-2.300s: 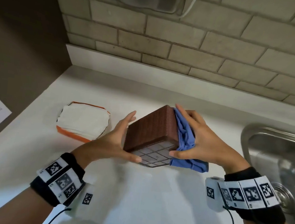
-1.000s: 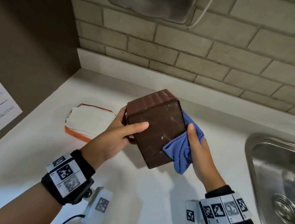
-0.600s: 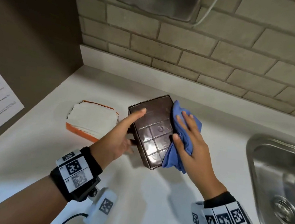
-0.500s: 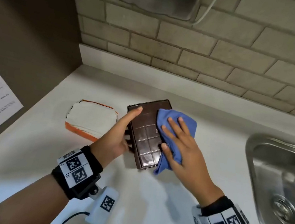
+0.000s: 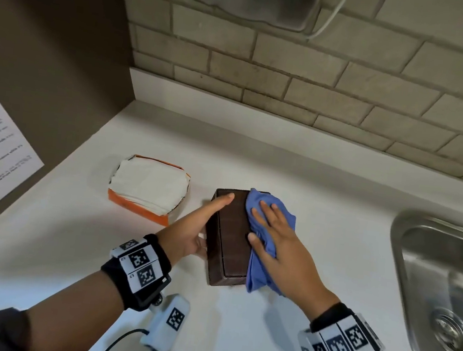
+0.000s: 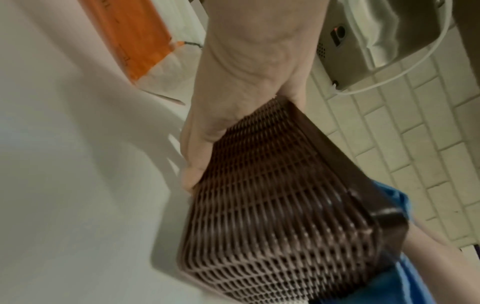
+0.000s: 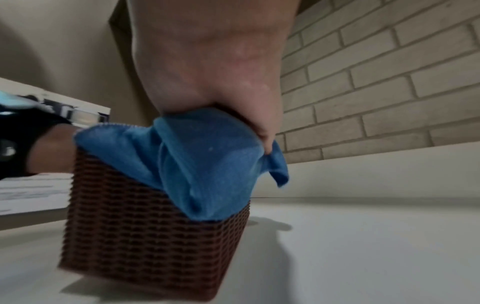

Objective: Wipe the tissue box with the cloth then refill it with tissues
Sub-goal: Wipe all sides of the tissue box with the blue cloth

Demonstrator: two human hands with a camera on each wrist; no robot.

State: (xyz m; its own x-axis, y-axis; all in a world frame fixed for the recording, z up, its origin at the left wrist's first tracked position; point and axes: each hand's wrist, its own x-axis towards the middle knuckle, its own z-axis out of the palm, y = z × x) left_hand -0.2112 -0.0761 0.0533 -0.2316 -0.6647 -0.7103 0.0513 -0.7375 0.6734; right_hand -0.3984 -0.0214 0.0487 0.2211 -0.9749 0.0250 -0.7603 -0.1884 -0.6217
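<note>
The brown tissue box is sitting on the white counter. The right hand is pressing the blue cloth on its top with flat fingers. The left hand is holding the box's side, and the tissue pack is lying just beside it.

woven plastic tissue box, soft cloth

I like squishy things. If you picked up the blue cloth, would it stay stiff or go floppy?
Probably floppy: the blue cloth droops in folds over the brown tissue box edge. It likely weighs little, since it bunches under the right hand. Its fuzzy weave probably isn't slippery.
</note>
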